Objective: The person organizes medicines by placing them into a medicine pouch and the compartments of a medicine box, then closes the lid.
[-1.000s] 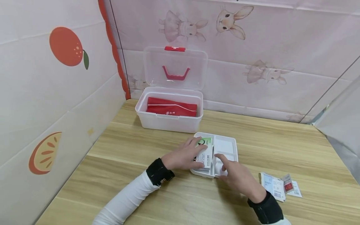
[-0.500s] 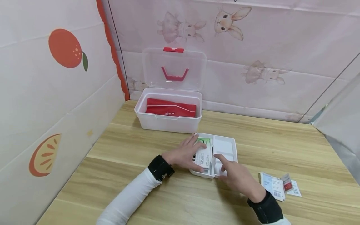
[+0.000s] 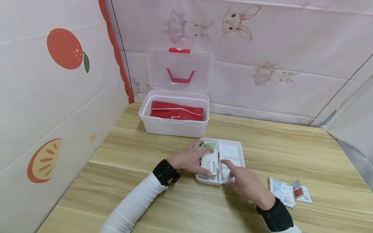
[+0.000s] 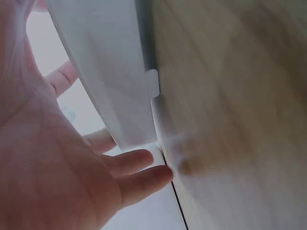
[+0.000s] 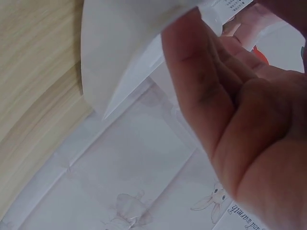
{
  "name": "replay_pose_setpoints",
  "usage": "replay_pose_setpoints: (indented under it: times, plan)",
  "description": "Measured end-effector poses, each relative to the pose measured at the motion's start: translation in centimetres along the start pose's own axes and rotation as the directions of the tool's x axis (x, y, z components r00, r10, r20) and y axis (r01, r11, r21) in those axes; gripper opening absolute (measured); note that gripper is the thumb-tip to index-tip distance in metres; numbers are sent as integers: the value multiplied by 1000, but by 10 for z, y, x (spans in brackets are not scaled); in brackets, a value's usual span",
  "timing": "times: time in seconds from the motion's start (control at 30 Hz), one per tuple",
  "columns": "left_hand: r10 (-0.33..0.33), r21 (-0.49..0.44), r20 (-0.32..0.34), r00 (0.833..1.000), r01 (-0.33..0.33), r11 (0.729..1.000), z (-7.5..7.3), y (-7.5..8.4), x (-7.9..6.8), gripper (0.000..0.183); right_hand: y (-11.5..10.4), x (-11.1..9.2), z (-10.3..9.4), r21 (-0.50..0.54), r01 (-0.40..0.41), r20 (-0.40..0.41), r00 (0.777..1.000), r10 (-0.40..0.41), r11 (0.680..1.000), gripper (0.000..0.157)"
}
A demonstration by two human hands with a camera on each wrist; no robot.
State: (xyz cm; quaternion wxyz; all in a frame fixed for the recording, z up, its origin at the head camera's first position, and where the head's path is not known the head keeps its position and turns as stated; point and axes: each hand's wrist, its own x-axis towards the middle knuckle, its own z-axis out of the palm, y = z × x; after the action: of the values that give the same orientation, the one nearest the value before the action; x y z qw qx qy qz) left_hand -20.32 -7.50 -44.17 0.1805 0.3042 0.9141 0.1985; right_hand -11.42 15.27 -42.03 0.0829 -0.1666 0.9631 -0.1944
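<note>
A white divided tray (image 3: 230, 147) lies on the table. Its left compartment holds a green-and-white flat box (image 3: 210, 161). My left hand (image 3: 187, 160) rests spread over the box, thumb near its close end and fingertips across its top. In the left wrist view, two fingers (image 4: 139, 184) of the left hand extend past the tray's corner, beside its outer wall (image 4: 112, 81). My right hand (image 3: 247, 184) holds the tray's near right side, index finger reaching over the divider. The right wrist view shows a digit of that hand (image 5: 189, 52) against the white tray edge; the other fingers are partly hidden.
A clear first-aid case (image 3: 175, 127) stands open behind the tray, with a red pouch (image 3: 176, 111) inside. To the right lie a pale blue packet (image 3: 282, 192) and a small red-marked packet (image 3: 298, 191). Printed cloth walls (image 3: 233, 74) border the table at the back and left.
The tray has slid slightly left with the box in it. My left hand has settled slightly further over the box, while my right hand has stayed nearly still.
</note>
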Motion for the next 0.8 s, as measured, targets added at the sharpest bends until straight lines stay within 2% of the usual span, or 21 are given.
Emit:
replay_pose_setpoints:
  times: [0.13, 0.33, 0.6, 0.8]
  plan:
    - [-4, -1, -16, 1000, 4, 1000, 1, 4, -1, 83, -1, -1, -1, 7, -7, 8, 1000, 6, 1000, 72]
    - [3, 84, -54, 999, 2, 996, 1, 12, -4, 81, -1, -2, -3, 24, -13, 11, 1000, 13, 1000, 71]
    - [-22, 122, -19, 1000, 24, 992, 1, 13, -5, 80, -2, -1, -2, 32, -32, 14, 999, 31, 999, 71]
    - [0, 206, -46, 999, 9, 979, -2, 15, -7, 79, -1, 0, -3, 20, -24, -2, 1000, 24, 1000, 69]
